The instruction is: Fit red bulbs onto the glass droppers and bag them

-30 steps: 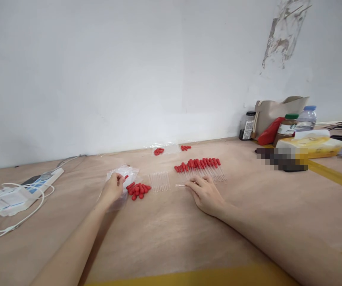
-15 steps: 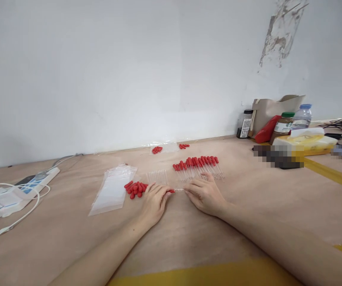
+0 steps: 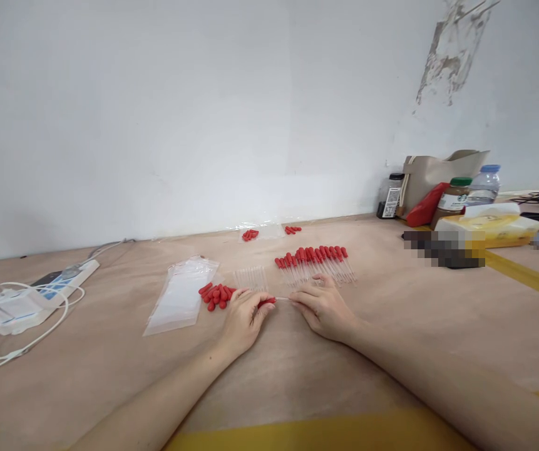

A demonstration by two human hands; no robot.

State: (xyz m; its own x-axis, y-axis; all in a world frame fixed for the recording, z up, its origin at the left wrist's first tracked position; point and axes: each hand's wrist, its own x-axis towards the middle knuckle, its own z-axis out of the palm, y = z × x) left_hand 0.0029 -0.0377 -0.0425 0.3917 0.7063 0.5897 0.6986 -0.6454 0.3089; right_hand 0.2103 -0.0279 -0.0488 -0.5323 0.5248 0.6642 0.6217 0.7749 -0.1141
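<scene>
Red bulb at mid-tabletop, between the two hands, mouth facing right; left hand has it pinched between thumb and curled fingers, with little or no gap around it; glass tube, thin and clear, lies in line with the bulb, its left end meeting the mouth, how far inside cannot be told; right hand holds the tube's other end, thumb and forefinger drawn together, remaining fingers bent; pile of loose bulbs just left of the left hand; row of bare tubes beyond that hand; row of red-topped droppers beyond the right hand, tips toward the person; clear plastic bags flat, left of the pile.
</scene>
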